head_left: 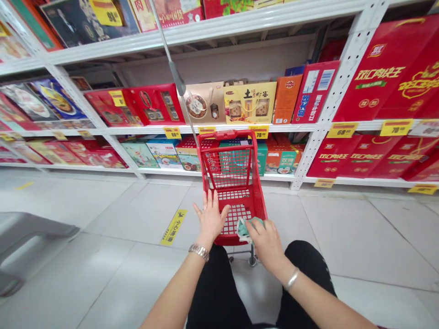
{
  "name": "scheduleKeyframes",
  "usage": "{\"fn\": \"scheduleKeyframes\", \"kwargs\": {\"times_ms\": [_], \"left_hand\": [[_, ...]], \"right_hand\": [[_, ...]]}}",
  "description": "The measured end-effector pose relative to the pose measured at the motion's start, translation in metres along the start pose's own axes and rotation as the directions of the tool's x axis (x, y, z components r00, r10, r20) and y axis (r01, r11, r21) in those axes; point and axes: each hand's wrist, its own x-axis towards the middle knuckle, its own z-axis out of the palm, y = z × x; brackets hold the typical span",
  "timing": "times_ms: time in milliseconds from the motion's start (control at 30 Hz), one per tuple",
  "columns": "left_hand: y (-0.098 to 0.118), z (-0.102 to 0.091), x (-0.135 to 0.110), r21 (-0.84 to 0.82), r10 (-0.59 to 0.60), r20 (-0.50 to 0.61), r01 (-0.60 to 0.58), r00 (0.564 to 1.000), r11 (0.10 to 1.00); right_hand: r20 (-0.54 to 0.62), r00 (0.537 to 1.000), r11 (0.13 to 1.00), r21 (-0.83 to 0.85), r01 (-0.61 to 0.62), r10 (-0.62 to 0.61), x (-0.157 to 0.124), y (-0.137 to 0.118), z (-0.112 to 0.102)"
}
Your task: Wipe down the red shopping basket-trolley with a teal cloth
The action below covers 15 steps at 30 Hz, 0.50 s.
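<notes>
A small red shopping cart with a mesh basket stands right in front of my knees. A thin grey pole rises from its left side. My left hand is over the cart's near left part, fingers stretched out and spread, with nothing in it; whether it touches the rim I cannot tell. In my right hand is a bunched green and white cloth, gripped at the cart's near right rim. The palm side of the right hand is hidden.
White shelves full of boxed goods run behind the cart. Red gift bags fill the right bay. A grey plastic stool stands at the left. A yellow warning strip is stuck on the tiled floor.
</notes>
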Motion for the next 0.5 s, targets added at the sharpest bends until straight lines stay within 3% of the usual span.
{"fn": "scheduleKeyframes", "kwargs": {"times_ms": [133, 267, 500], "left_hand": [[0.003, 0.007, -0.027, 0.042, 0.010, 0.008, -0.010, 1.000, 0.999], [-0.014, 0.006, -0.023, 0.053, 0.043, 0.025, -0.044, 0.999, 0.998], [-0.038, 0.005, -0.002, 0.043, 0.072, 0.058, -0.075, 0.996, 0.996]], "right_hand": [[-0.022, 0.998, 0.997, 0.053, 0.054, -0.053, 0.004, -0.030, 0.005], [0.005, 0.992, 0.987, 0.099, 0.129, -0.130, 0.016, -0.049, 0.005], [0.054, 0.974, 0.970, 0.124, 0.210, -0.218, 0.001, -0.035, -0.012]]}}
